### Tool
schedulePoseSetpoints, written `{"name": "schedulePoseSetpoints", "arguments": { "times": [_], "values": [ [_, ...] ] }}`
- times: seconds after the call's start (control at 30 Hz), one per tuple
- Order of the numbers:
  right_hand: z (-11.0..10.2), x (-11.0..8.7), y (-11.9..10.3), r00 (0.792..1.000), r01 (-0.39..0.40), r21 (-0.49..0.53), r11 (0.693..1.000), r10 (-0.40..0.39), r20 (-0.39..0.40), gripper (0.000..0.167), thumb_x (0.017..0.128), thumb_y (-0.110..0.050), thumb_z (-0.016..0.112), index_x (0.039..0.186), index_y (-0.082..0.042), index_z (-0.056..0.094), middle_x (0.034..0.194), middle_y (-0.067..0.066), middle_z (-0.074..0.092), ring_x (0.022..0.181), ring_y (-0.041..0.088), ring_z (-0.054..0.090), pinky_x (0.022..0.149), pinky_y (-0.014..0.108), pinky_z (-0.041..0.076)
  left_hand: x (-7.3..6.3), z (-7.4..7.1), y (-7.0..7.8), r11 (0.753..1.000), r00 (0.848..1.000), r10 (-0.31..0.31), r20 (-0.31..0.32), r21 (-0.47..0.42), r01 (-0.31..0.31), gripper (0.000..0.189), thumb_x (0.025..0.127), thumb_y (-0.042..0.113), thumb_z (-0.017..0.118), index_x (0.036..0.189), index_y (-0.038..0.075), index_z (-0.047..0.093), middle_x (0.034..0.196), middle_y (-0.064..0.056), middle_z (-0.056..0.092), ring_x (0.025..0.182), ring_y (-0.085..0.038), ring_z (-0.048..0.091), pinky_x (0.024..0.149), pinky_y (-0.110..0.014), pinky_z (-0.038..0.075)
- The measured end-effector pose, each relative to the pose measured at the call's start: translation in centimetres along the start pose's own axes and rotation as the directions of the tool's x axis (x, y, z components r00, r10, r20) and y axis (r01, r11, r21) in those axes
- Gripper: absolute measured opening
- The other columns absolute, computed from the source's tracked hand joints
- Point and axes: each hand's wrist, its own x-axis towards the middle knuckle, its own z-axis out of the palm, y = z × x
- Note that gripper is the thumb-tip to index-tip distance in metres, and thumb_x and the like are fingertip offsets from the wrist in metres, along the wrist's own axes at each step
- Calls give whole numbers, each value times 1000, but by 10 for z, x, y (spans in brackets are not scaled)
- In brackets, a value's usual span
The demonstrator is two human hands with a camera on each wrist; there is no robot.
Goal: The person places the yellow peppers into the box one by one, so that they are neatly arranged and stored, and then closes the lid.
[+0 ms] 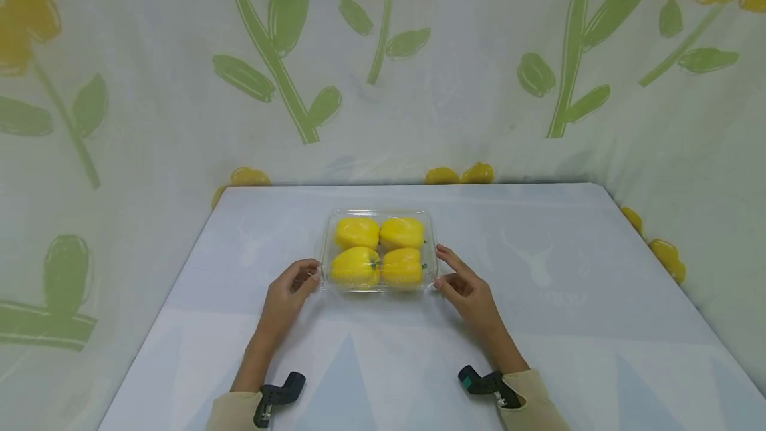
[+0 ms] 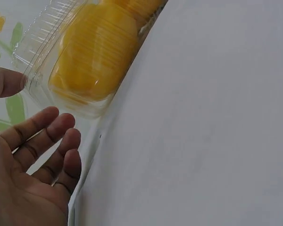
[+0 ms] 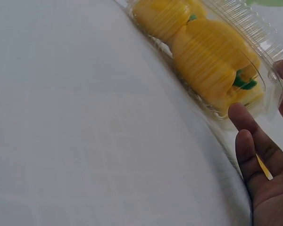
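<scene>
A clear plastic clamshell box (image 1: 378, 290) lies on the table with several yellow bell peppers (image 1: 356, 266) inside, its lid down over them. Green stems (image 3: 245, 81) show through the plastic. At the box's left end is my left hand (image 1: 287, 294); its thumb touches the near corner, while the other fingers are spread loosely beside the wall, as the left wrist view shows. My right hand (image 1: 473, 294) is at the opposite end, thumb at the near corner and one finger extended along the side. The right wrist view cuts off part of this hand.
The box stands on a white table (image 1: 568, 258) with pale blue printed shapes. Behind it hangs a light curtain (image 1: 455, 112) with green and yellow flowers. Each wrist carries a black camera mount (image 1: 280, 394), below beige sleeves (image 1: 532, 401).
</scene>
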Motion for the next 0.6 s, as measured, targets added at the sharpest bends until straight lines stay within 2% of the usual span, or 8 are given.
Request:
{"name": "schedulePoseSetpoints", "arguments": {
  "times": [0.13, 0.3, 0.37, 0.47, 0.6],
  "values": [
    [0, 0, -1, 1000, 5, 6, 1000, -4, -6, 53, 95, -7, 68, 146, -6, 52, 156, -1, 41, 92, 17, 67, 82, 22, 53, -3, 2, 7, 996, 998, -56, 36, -60, 58, 23, 101, 32, 62, 111, 12, 66, 95, -6, 65, 86, -23, 60, 74, -29, 51],
    [1, -1, -27, 999, 32, 10, 999, -32, -1, 51, 94, 2, 66, 143, 1, 52, 155, 13, 42, 90, 17, 67, 80, 21, 53, -4, 4, 10, 990, 993, -105, 57, -87, 109, 23, 101, 29, 61, 100, 7, 66, 85, -9, 63, 80, -26, 58, 71, -29, 50],
    [1, -1, -34, 999, 42, 9, 999, -42, 2, 50, 94, 4, 65, 142, 4, 52, 153, 19, 41, 90, 18, 67, 79, 21, 53, -3, 5, 7, 989, 993, -109, 56, -98, 114, 24, 100, 30, 61, 98, 7, 67, 83, -8, 63, 78, -24, 58, 71, -28, 50],
    [1, 0, -23, 999, 32, 2, 999, -32, 1, 51, 94, 4, 65, 143, 3, 51, 155, 17, 41, 90, 17, 67, 78, 21, 53, -3, 5, 8, 984, 992, -114, 59, -131, 121, 24, 100, 27, 61, 95, 4, 67, 82, -8, 63, 75, -24, 58, 69, -29, 50],
    [2, 0, -6, 1000, 1, -2, 1000, -1, -11, 52, 94, 2, 66, 144, 0, 51, 156, 8, 41, 91, 17, 67, 79, 20, 53, -3, 6, 9, 977, 992, -109, 63, -176, 119, 24, 100, 22, 61, 93, 0, 66, 79, -10, 62, 72, -24, 57, 66, -29, 50]
  ]
}}
